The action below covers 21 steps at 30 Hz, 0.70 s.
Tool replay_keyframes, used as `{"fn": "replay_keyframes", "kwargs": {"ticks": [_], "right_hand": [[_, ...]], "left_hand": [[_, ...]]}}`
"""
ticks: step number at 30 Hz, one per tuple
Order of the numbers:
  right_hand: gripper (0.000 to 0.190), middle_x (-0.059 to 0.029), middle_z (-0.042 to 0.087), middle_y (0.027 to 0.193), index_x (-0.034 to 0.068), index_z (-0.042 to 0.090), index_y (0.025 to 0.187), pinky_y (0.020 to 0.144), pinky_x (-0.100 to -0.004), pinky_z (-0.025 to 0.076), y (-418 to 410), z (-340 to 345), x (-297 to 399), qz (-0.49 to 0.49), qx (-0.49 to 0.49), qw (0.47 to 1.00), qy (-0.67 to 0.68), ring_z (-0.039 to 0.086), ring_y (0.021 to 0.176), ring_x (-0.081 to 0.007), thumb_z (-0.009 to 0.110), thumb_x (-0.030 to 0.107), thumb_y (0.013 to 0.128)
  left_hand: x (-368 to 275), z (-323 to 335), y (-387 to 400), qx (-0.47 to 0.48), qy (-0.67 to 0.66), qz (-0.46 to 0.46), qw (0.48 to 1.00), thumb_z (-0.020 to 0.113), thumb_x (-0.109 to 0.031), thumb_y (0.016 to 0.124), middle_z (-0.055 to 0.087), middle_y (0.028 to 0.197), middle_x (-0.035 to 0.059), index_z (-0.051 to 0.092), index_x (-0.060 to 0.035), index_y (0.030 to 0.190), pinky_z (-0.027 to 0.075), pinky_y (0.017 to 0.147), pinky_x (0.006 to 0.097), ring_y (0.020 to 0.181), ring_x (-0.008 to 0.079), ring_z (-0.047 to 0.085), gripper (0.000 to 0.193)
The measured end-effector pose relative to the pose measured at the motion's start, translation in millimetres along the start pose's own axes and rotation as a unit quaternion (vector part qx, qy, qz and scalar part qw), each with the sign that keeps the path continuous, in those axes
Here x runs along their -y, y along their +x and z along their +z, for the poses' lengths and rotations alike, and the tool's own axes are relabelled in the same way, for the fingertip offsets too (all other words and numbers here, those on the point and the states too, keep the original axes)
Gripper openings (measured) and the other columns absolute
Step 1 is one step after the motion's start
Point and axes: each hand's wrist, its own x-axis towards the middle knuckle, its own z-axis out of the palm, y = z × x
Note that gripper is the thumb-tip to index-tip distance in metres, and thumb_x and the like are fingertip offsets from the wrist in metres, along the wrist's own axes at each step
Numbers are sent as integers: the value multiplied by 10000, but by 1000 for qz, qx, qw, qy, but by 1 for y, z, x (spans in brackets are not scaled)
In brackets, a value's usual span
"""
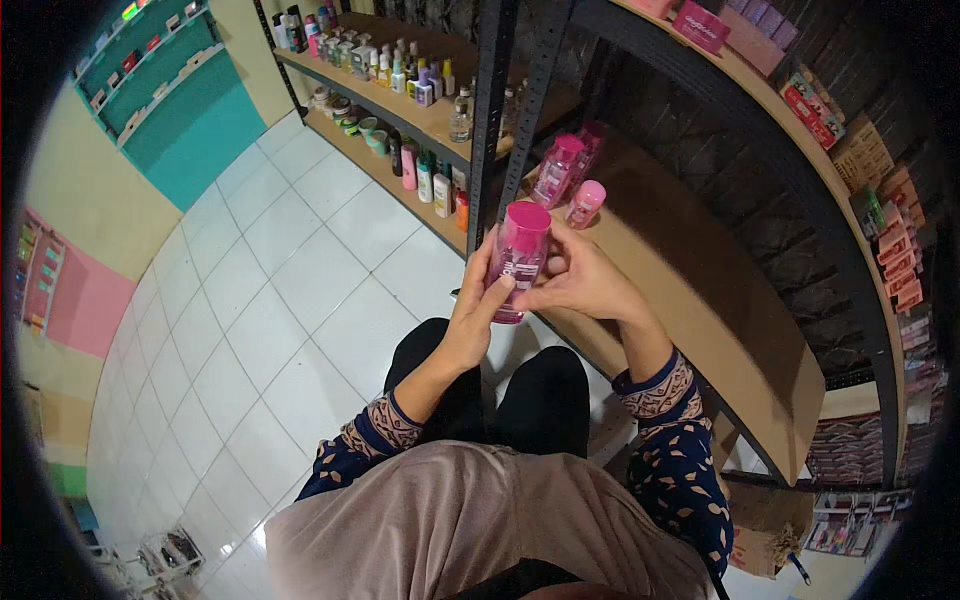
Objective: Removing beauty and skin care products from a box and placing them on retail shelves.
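Note:
Between both hands, over the front edge of a wooden shelf board (660, 285), is an upright pink bottle (519, 259) with a magenta cap. My left hand (476, 307) wraps its left side, thumb across the front. My right hand (585, 281) holds it from the right, fingers partly hidden behind it. Just beyond the hands a small bottle with a light pink cap (585, 204) stands on the board. Behind that stand larger pink bottles (556, 171) of the same look as the held one.
A black perforated metal upright (491, 112) rises beside the bottles. To the left, another rack (442, 139) carries many bottles and jars. A higher shelf (817, 142) with boxed products curves along the right. White floor tiles (277, 300) lie at left; a cardboard box (772, 517) sits lower right.

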Motion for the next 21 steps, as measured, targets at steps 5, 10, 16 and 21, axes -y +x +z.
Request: {"fn": "replay_keyframes", "kwargs": {"ticks": [5, 10, 16, 21], "right_hand": [[657, -110, 633, 1124, -6, 499, 1258, 819, -294, 553, 1, -29, 3, 8, -119, 990, 77, 648, 960, -174, 827, -25, 690], [559, -74, 650, 1067, 35, 567, 1175, 844, -327, 521, 4, -124, -7, -92, -377, 921, -22, 637, 939, -174, 850, 102, 697], [654, -122, 635, 1118, 0, 527, 1206, 771, -346, 581, 73, -213, -79, -82, -400, 913, -28, 638, 998, -230, 869, 146, 668], [747, -102, 620, 1154, 35, 469, 1314, 702, -307, 569, 109, -229, -131, 33, -435, 899, -37, 646, 974, -204, 844, 57, 668]], "left_hand": [[0, 4, 15, 53, 40, 45, 997, 244, -402, 1017, 311, 1473, 201, 189, 4, 1511, 144, 1155, 364, 1399, 299, 261, 642], [5, -15, -4, 13, 230, 74, 970, 328, -357, 1012, 365, 1435, 189, 427, -42, 1420, 207, 1131, 423, 1350, 336, 328, 525], [22, -58, -54, -81, 313, -31, 946, 490, -243, 979, 492, 1322, 155, 638, -79, 1210, 329, 1067, 398, 1260, 298, 444, 319], [15, -82, -91, -133, 353, -56, 925, 521, -226, 967, 501, 1316, 142, 643, -87, 1202, 334, 1067, 400, 1258, 294, 446, 299]]}}
